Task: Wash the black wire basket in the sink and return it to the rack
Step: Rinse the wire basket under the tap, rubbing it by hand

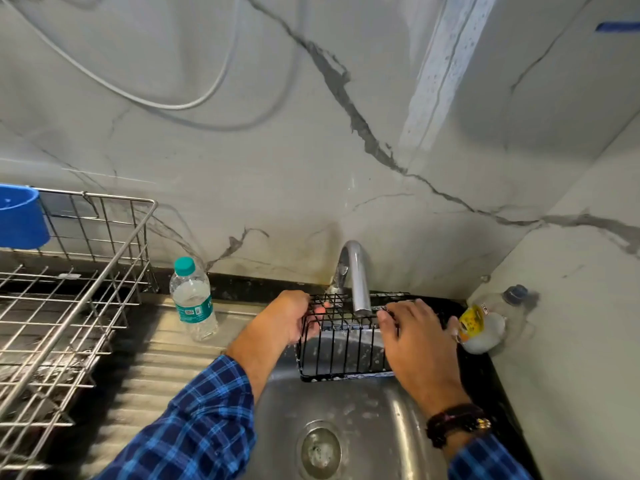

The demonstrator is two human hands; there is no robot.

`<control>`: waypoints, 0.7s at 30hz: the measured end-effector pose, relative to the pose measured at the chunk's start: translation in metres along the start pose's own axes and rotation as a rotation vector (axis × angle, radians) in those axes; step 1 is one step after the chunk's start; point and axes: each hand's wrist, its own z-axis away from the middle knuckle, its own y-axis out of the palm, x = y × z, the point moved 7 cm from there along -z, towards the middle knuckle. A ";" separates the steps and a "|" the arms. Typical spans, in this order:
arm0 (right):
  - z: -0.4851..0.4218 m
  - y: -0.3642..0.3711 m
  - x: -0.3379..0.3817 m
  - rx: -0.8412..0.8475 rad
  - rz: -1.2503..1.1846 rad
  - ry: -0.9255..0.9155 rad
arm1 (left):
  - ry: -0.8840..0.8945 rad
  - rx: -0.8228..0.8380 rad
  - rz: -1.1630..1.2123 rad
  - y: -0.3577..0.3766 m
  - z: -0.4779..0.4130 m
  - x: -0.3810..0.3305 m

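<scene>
Across the back, a pale marble-pattern wall (242, 168) with dark grey veins. At left, a large silver wire dish rack (69, 306), standing beside the ribbed steel drainboard (156, 368). At lower centre, a round-cornered stainless steel sink (398, 410), set into a black counter (485, 375).

Over the far end of the sink, under the spout of the curved chrome faucet (356, 275), a black wire basket (343, 344), held upright, with white flecks along its bottom wires. Left hand (287, 318) clasped round the basket's left end, fingers curled through the wires. Right hand (415, 336) laid over the right part of the top rim, fingers bent down over it and gripping.

On the drainboard near the rack, a clear plastic water bottle with a teal cap (192, 303), upright. In the right corner, a clear bottle with a yellow label (481, 327), tilted against the wall.
</scene>
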 end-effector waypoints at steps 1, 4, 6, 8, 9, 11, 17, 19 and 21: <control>-0.001 0.003 0.009 0.019 0.020 -0.025 | 0.005 0.004 -0.019 0.001 0.001 -0.001; -0.001 0.008 0.036 0.036 0.061 -0.149 | 0.031 -0.008 -0.099 -0.008 0.004 -0.003; -0.001 0.001 0.039 0.019 0.004 -0.192 | 0.045 -0.039 -0.120 -0.023 0.006 -0.001; -0.002 -0.004 0.037 0.010 -0.060 -0.196 | 0.064 -0.078 -0.114 -0.038 0.009 0.002; -0.001 -0.003 0.037 0.025 -0.077 -0.198 | 0.069 -0.095 -0.105 -0.043 0.010 0.004; 0.002 0.001 0.048 0.049 -0.074 -0.250 | 0.068 -0.113 -0.076 -0.050 0.013 0.009; 0.011 0.019 0.033 0.014 -0.112 -0.162 | 0.088 -0.151 0.030 -0.068 0.017 0.018; 0.008 0.030 0.018 0.093 -0.065 -0.039 | 0.106 -0.165 0.041 -0.070 0.015 0.019; 0.012 0.040 0.025 0.172 0.022 -0.077 | 0.148 -0.179 0.027 -0.067 0.018 0.018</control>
